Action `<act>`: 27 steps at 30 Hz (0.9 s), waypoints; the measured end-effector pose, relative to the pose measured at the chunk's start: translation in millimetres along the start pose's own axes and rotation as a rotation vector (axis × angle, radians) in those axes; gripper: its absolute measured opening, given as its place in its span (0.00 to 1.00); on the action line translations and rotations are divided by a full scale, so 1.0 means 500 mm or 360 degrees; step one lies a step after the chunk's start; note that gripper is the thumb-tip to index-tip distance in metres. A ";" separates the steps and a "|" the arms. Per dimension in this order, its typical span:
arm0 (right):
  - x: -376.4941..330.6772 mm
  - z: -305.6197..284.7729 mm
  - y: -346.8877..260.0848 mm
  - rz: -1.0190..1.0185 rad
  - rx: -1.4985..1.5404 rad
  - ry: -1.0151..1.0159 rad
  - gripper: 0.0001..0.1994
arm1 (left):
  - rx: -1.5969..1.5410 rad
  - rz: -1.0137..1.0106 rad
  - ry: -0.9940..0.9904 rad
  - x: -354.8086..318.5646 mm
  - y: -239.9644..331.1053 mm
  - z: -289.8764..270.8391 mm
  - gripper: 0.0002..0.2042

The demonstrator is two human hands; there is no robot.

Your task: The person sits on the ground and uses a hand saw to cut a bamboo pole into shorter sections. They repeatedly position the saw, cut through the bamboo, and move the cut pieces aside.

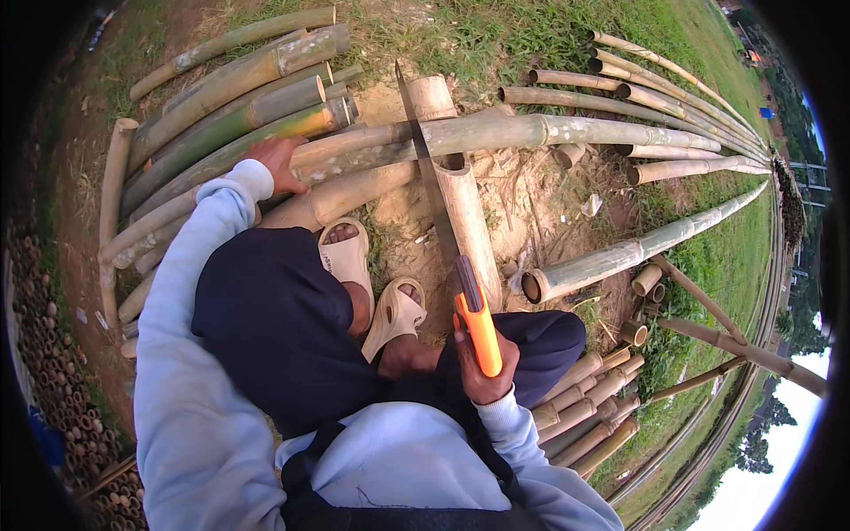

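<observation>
A long bamboo pole (496, 133) lies crosswise in front of me, over a short upright-pointing bamboo piece (469, 221) on the ground. My right hand (487, 370) is closed round the orange handle of a handsaw (436, 181). Its long dark blade points away from me and crosses the pole; whether the teeth are in a cut cannot be made out. To the left, my left hand (278, 163) grips the pole from above, thumb on the far side and fingers on the near side. Another bamboo length (341, 193) lies just nearer than the pole, close to my sandals.
Cut bamboo lengths (239, 106) are piled at the left. More long poles (655, 102) fan out at the right, with one thick pole (620, 257) nearer. Short pieces (589, 403) are stacked by my right knee. Sawdust (522, 190) covers the soil.
</observation>
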State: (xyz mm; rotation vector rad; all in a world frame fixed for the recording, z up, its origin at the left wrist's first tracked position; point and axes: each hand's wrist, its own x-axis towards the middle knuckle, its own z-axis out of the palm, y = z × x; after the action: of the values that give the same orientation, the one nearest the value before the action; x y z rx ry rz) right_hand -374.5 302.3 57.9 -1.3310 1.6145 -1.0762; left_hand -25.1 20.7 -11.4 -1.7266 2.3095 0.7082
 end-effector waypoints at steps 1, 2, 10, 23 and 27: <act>0.038 0.019 0.006 -0.0053 0.0000 0.0063 0.11 | -0.0021 0.0013 -0.0022 0.007 0.009 -0.007 0.44; 0.104 0.037 0.015 -0.0071 -0.0072 0.0005 0.08 | -0.0034 0.0012 -0.0033 0.007 0.015 -0.015 0.45; 0.077 0.028 0.009 0.0018 -0.0010 -0.0055 0.07 | 0.0041 -0.0054 0.0018 0.005 -0.006 -0.013 0.46; 0.250 0.115 0.045 -0.0191 0.0161 0.0080 0.11 | 0.0089 -0.0004 0.0025 0.002 0.021 -0.021 0.46; -0.006 0.002 0.021 0.0038 0.0008 -0.0012 0.07 | 0.0085 -0.0003 0.0064 -0.011 -0.002 0.001 0.46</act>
State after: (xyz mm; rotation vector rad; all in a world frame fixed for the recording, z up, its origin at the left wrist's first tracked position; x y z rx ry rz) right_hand -376.6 306.3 47.7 -1.3081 1.6173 -1.0589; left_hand -22.6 25.2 -9.7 -1.7353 2.3303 0.6117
